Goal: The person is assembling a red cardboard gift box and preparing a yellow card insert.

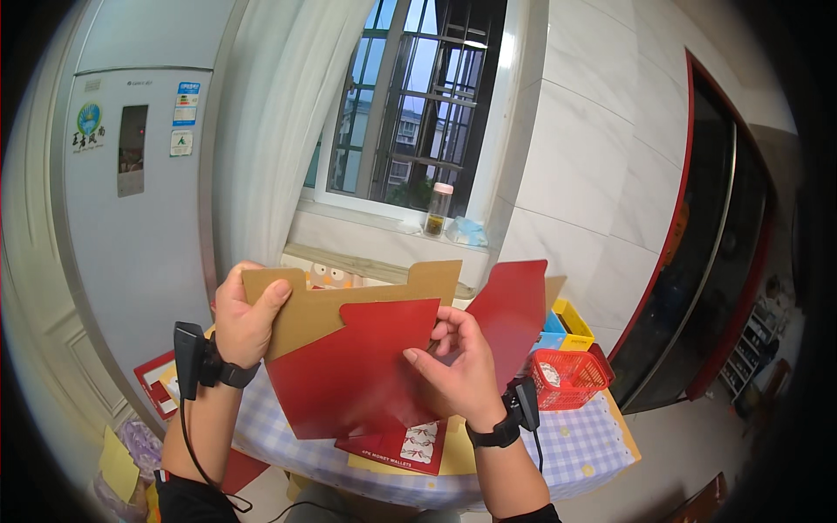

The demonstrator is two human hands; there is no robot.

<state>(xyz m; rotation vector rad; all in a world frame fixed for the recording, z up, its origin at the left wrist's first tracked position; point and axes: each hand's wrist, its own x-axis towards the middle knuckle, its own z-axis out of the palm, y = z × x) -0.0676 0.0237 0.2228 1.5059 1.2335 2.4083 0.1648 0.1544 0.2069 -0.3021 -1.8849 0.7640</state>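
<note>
Both raised: left hand [247, 321] and right hand [458, 366] each pinching the red-and-brown cardboard sheet [353, 370].

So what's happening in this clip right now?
A person holds up a flat die-cut cardboard sheet, red on one face and plain brown on the other, in both bare hands. The left hand grips its upper left corner; the right hand pinches it near the middle, where a red flap folds out to the right. Below is a table with a checked cloth, a red basket and small yellow and blue bins.
</note>
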